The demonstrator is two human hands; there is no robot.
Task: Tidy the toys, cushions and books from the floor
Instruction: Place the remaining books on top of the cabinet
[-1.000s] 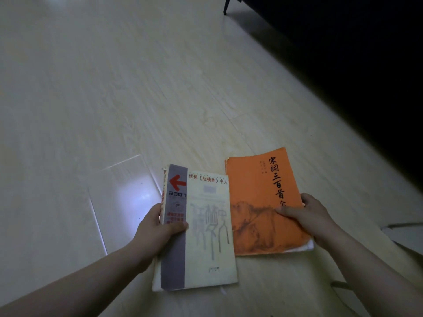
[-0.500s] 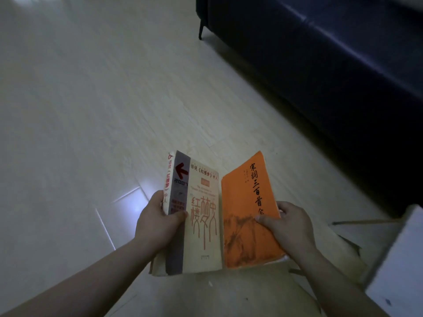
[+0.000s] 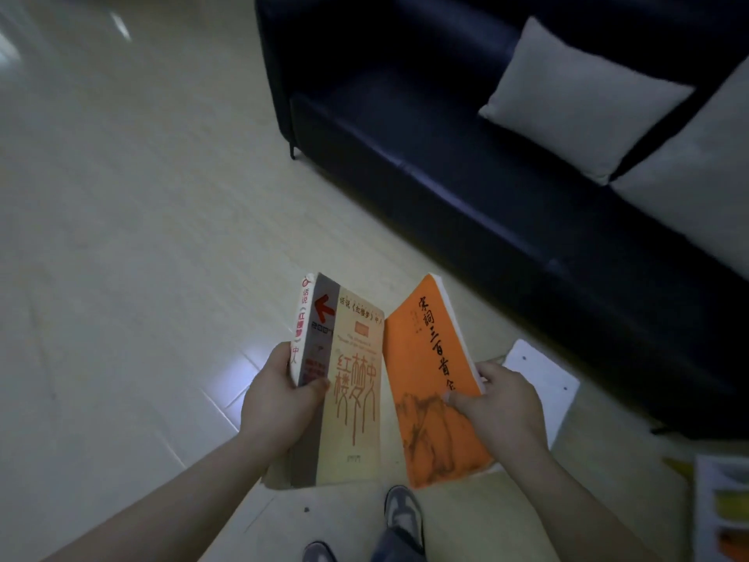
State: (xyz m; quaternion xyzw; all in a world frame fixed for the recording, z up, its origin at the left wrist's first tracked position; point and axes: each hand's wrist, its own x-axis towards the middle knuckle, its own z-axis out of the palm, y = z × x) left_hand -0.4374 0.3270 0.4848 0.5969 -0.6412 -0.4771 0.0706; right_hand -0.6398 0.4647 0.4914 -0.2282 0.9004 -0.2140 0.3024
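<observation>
Sofa (image 3: 466, 204) carries pale cushion (image 3: 579, 103); white board (image 3: 543, 383) lies nearby.

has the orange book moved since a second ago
Yes, upward. The orange book, flat on the floor before, is now raised clear of it and tilted in the right hand, a shoe showing beneath.

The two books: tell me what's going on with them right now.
A person stands on the pale floor, holding one book in each hand. The left hand grips the cream book at its spine edge, thumb on the cover. The right hand holds the orange book at its outer edge. Both books are in the air, side by side, covers up. Ahead to the right, a dark sofa carries two light cushions, and a white board is near its base.
</observation>
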